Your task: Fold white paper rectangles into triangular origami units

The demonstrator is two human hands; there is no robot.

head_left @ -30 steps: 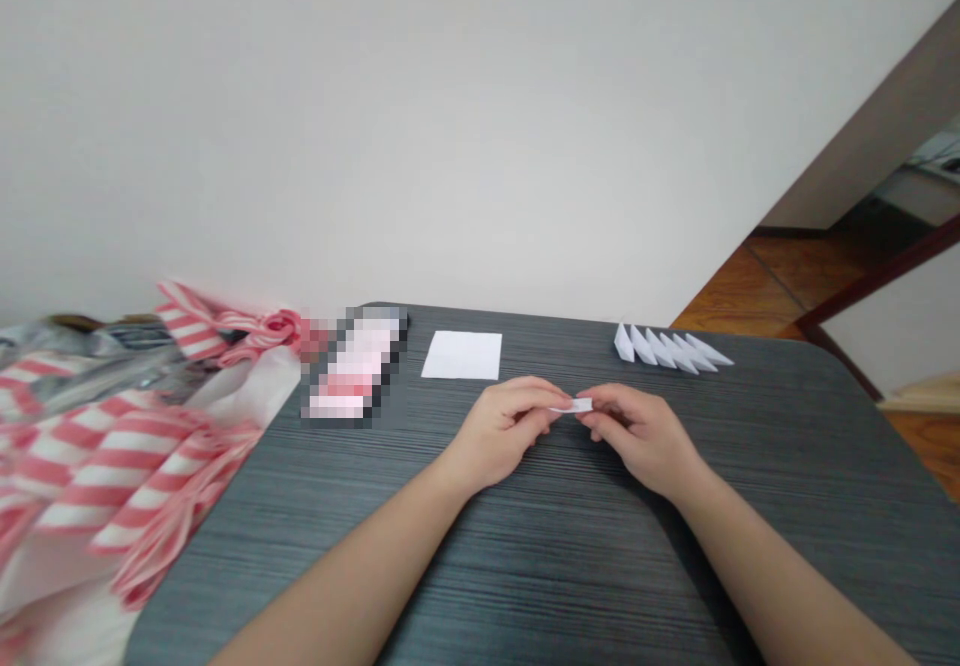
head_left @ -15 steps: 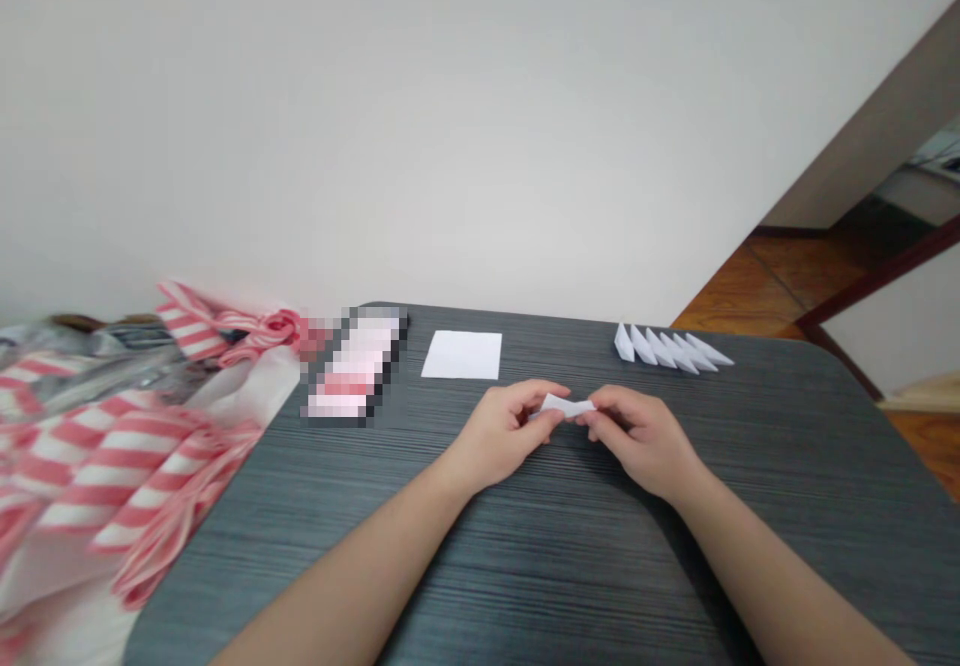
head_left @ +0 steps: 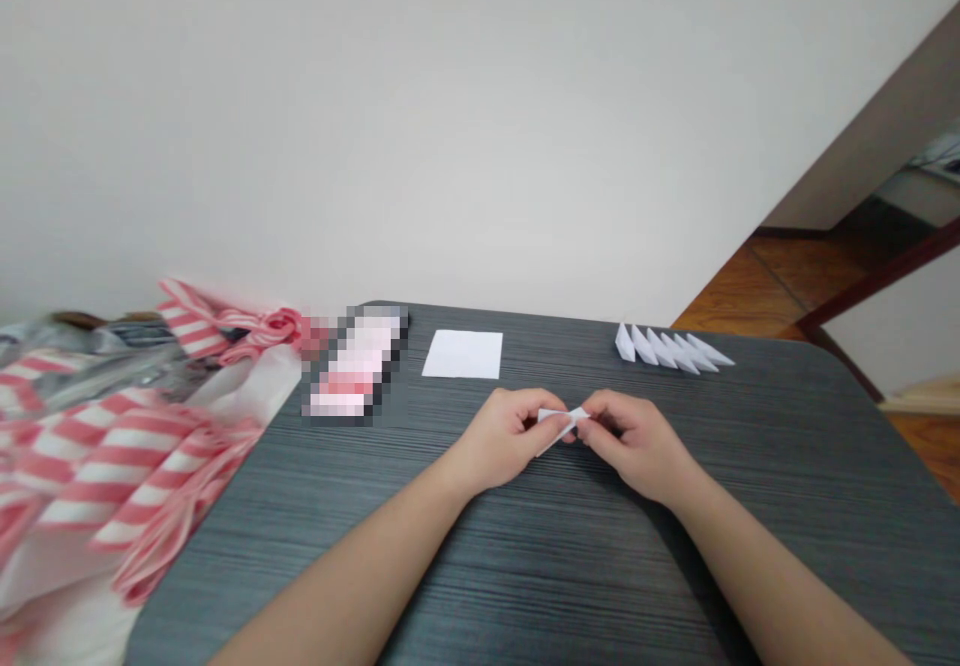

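A small piece of folded white paper [head_left: 577, 414] is pinched between both hands above the dark table [head_left: 555, 566]. My left hand [head_left: 510, 441] grips its left part between thumb and fingers, and one thin edge of the paper sticks out below the thumb. On the right end, my right hand [head_left: 634, 441] pinches with thumb and forefinger. The fingers hide part of the folds. Beyond my left hand lies a flat white stack or sheet of square paper [head_left: 463, 354]. Past my right hand, several pointed folded paper pieces [head_left: 664, 349] lie in a slanted row.
A pixelated phone-like object [head_left: 356, 361] lies at the table's left back edge. Red-and-white striped cloth [head_left: 135, 456] is heaped to the left of the table. A pale wall [head_left: 465, 126] rises behind, and wooden floor [head_left: 757, 281] shows at the right.
The folded paper has turned in my fingers, and its edge now sticks out below the left thumb. My hands have come slightly closer together.
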